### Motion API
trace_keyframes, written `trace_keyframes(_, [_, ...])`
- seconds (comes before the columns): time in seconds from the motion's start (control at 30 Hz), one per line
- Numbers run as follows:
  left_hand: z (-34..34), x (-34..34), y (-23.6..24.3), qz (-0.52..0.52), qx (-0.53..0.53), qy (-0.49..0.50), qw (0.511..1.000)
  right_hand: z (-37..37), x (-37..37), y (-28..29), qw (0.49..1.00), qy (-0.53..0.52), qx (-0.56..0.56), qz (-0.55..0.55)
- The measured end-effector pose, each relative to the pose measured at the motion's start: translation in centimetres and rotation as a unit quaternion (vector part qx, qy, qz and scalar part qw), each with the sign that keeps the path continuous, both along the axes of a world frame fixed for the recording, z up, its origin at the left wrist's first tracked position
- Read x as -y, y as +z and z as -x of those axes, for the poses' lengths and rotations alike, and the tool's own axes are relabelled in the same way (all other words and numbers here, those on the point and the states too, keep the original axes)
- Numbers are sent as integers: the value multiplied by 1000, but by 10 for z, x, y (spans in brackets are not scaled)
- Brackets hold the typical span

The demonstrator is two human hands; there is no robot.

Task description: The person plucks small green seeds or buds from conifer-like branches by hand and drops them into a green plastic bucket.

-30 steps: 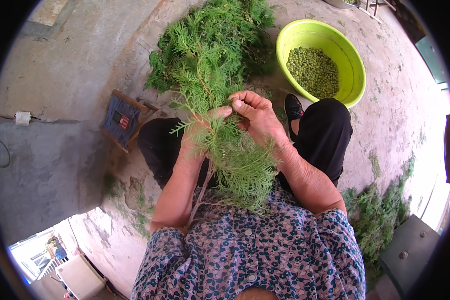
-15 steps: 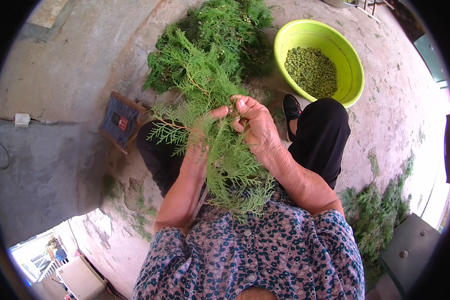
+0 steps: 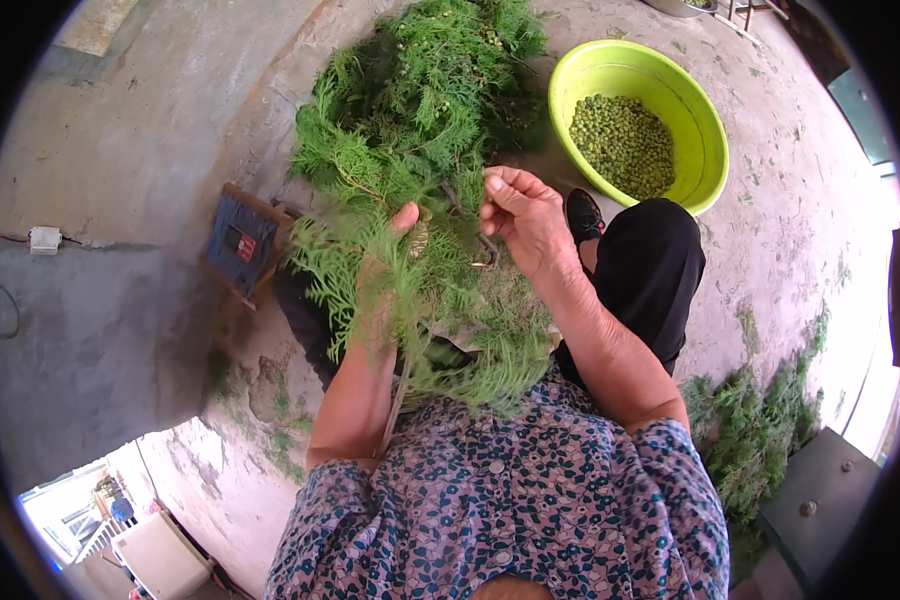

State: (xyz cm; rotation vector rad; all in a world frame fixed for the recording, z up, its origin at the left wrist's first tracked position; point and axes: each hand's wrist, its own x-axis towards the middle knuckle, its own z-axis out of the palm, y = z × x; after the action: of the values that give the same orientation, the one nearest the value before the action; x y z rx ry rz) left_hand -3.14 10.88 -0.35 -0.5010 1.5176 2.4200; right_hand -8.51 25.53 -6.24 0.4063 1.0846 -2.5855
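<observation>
A leafy evergreen branch [image 3: 420, 335] with flat, scaly sprays hangs over my lap, smeared by motion. My left hand [image 3: 404, 220] is closed around it, with the thumb showing and most of the fingers hidden behind the foliage. To the right and apart from the branch, my right hand [image 3: 525, 205] has its thumb and forefinger pinched together. Whatever is in that pinch is too small to make out. Just beyond both hands lies a big heap of cut evergreen branches [image 3: 420, 95], bearing small green cones.
A yellow-green basin [image 3: 705, 120] holding many small round green cones [image 3: 622, 145] stands at the far right by my shoe [image 3: 582, 215]. A small wooden-framed stool [image 3: 238, 242] sits left of my knee. More cut greenery [image 3: 760, 430] lies at the right.
My right hand has come away from the branch, up and to the right. My left hand has shifted slightly left with the branch, whose sprays have swung.
</observation>
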Motion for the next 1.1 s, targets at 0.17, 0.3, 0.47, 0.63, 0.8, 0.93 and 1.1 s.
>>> trace_keyframes(0.17, [6,13,-20,-37,5,-36,999,-12,12,-2,998,51,-26,12])
trace_keyframes(0.3, [8,7,-27,-31,27,-56,998,-14,16,-2,987,78,-101,-96])
trace_keyframes(0.47, [2,8,-30,-87,19,-38,995,-20,18,8,955,80,-172,-227])
trace_keyframes(0.63, [-2,7,-26,4,-95,-39,995,-18,19,-1,985,52,-97,-133])
trace_keyframes(0.8, [14,17,-47,18,44,20,999,-12,13,-6,998,59,-19,22])
trace_keyframes(0.93, [12,4,-41,-33,11,43,998,-13,11,-4,999,44,-16,-22])
trace_keyframes(1.1, [8,10,-30,-17,-46,-72,996,-16,15,3,988,75,-86,-99])
